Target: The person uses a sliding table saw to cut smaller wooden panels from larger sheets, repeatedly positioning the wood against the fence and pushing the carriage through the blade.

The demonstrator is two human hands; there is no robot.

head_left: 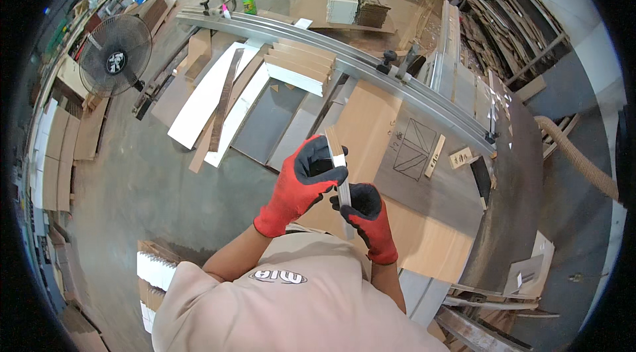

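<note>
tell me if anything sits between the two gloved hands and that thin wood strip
Nothing visible does. The left hand and the right hand both already grip the thin wood strip, which is held above the workbench.

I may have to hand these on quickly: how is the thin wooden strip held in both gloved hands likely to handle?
The wooden strip looks narrow and thin, so probably light and somewhat bendy. The left hand and right hand pinch it upright without sag, suggesting fair stiffness. Its flat faces should not roll.
</note>
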